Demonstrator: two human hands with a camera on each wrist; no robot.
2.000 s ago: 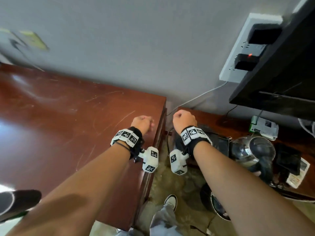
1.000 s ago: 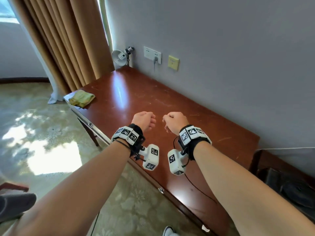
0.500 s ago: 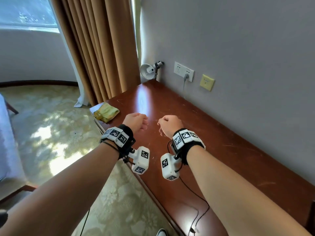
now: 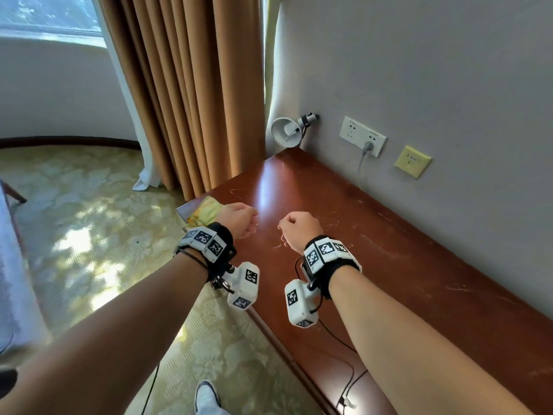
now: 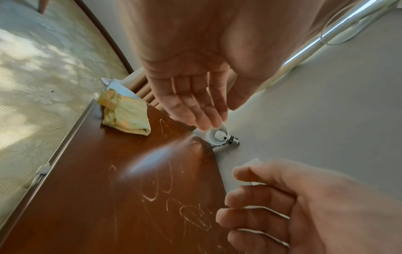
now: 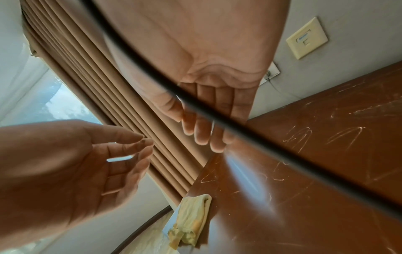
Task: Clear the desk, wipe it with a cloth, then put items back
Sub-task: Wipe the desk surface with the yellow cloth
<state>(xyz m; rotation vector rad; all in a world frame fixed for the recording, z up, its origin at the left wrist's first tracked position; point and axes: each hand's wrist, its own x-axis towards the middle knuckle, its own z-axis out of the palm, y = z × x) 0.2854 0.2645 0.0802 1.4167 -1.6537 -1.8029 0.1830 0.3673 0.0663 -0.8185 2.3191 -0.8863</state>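
A folded yellow cloth (image 4: pixel 206 211) lies at the front left corner of the scratched red-brown desk (image 4: pixel 374 265), partly behind my left wrist in the head view. The left wrist view shows the whole cloth (image 5: pixel 126 116) on the desk (image 5: pixel 97 197). My left hand (image 4: pixel 241 223) hovers above the desk just right of the cloth, fingers relaxed and holding nothing (image 5: pixel 195 106). My right hand (image 4: pixel 294 227) hovers beside it over the desk's middle, also holding nothing (image 6: pixel 213 120). In the right wrist view, the cloth (image 6: pixel 191 220) lies below both hands.
A small white lamp (image 4: pixel 285 134) sits at the desk's far corner by the wall. A white socket (image 4: pixel 362 136) with a plug and a yellow wall plate (image 4: pixel 412 161) are above the desk. A tan curtain (image 4: pixel 185 85) hangs left. Patterned carpet (image 4: pixel 89 250) lies below.
The view has swung left along the desk, from the side table with the kettle to the curtain corner. Both hands stay raised side by side, now close to the cloth.
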